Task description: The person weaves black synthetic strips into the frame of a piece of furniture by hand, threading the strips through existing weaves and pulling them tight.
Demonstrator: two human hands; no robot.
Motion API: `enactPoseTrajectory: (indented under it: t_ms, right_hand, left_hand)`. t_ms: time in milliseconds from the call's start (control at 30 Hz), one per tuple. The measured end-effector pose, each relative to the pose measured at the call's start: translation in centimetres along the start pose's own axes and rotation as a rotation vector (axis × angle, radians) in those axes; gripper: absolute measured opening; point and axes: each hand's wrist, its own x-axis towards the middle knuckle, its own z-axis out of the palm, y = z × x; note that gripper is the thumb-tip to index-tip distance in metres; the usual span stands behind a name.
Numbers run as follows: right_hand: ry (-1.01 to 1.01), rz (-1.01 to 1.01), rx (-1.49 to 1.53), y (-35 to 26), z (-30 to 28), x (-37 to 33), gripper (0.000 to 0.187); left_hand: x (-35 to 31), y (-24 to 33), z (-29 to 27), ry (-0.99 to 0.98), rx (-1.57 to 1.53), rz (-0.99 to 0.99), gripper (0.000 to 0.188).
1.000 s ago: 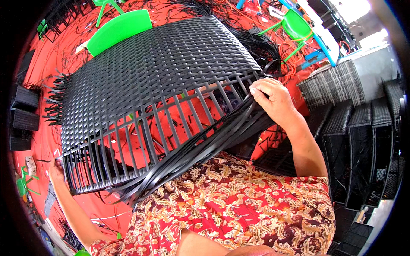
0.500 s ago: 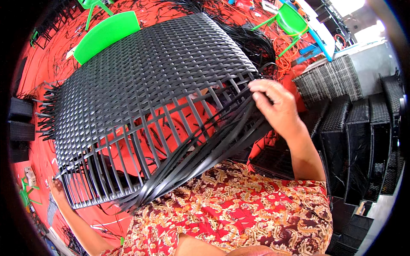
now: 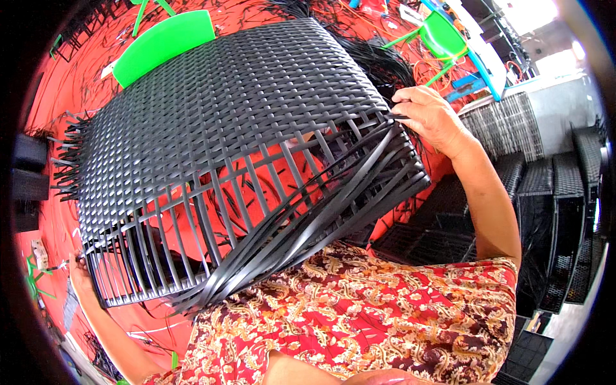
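A large black woven panel (image 3: 218, 102) of flat plastic strips lies tilted before me, on a frame with open parallel bars (image 3: 269, 173) along its near side. A loose bundle of long black strips (image 3: 301, 234) hangs across those bars toward my body. At the panel's far right corner my right hand (image 3: 431, 119) is closed, its fingers pinching a thin black strip (image 3: 402, 117). My left hand (image 3: 79, 277) is at the lower left corner of the frame, fingers curled and partly hidden; what it grips is unclear. Cut strip ends (image 3: 69, 160) bristle from the panel's left edge.
A green chair (image 3: 167, 45) stands right behind the panel, another green chair (image 3: 443, 35) farther right beside a blue-legged table (image 3: 484, 70). Woven black pieces (image 3: 536, 212) are stacked at right. Strip scraps litter the red floor (image 3: 54, 128).
My right hand has moved up and to the right, away from the bundle, and the frame's right side now shows more. My left hand stays at the lower left corner.
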Motion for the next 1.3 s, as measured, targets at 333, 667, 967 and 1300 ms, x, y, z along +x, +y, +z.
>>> enactPoseTrajectory:
  t_ms: [333, 667, 967, 1300]
  right_hand:
    - [-0.075, 0.02, 0.103, -0.4, -1.0, 1.0, 0.016]
    - [-0.125, 0.811, 0.819, 1.1, 1.4, 1.6, 0.021]
    - [-0.285, 0.779, 0.818, 1.2, 2.1, 2.7, 0.022]
    - [0.001, 0.308, 0.203, -0.9, 2.1, 2.9, 0.017]
  left_hand:
    - [1.6, -0.4, -1.2, 0.012, 0.062, 0.016, 0.023]
    - [-1.5, 1.2, 3.6, 0.238, 0.256, 0.056, 0.026]
    - [-7.6, 3.3, 10.1, 0.417, 0.285, 0.04, 0.026]
    - [-2.2, 2.3, 7.3, 0.422, 0.303, 0.081, 0.031]
